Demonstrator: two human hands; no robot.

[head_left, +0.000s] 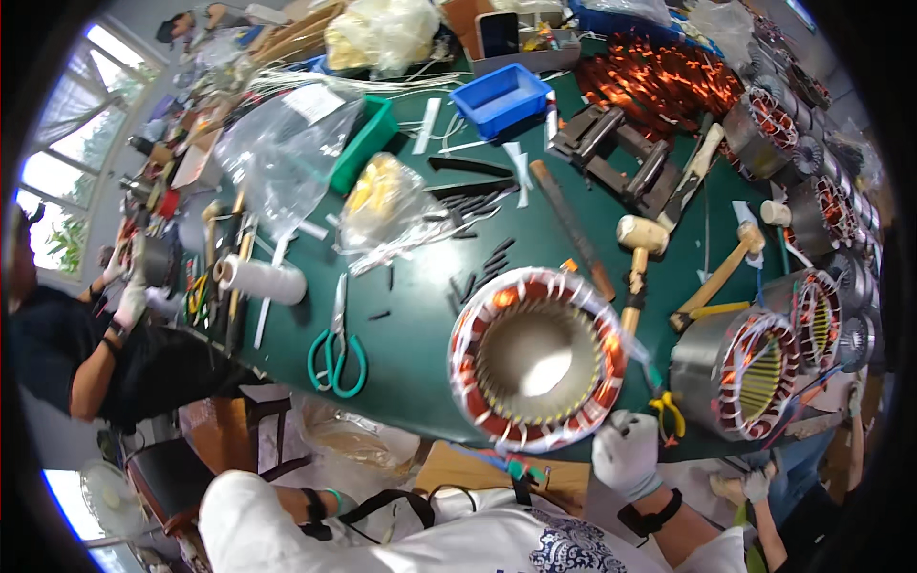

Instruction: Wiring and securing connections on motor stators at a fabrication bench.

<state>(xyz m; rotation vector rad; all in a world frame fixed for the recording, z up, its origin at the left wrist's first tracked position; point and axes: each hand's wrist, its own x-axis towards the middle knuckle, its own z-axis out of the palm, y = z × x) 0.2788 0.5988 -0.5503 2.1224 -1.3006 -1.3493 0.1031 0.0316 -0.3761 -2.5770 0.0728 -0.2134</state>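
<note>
A motor stator (462, 358) with copper windings laced in white cord sits at the table's front edge, its round bore facing up toward me. My right hand (626, 456), in a white glove, is closed beside the stator's lower right rim. Whatever its fingers hold, if anything, is hidden. Just above it lie yellow-handled pliers (668, 413). My left forearm (291, 503) rests low against my body, a dark band and a teal band at the wrist. The left hand blends into the white shirt and dark straps, so its fingers cannot be made out.
Teal-handled scissors (339, 349), a white cord spool (272, 279) and short black sticks (497, 253) lie on the green table. Mallets (638, 258), more stators (735, 372) and a blue bin (499, 100) stand around. Other people work at left (86, 353) and lower right.
</note>
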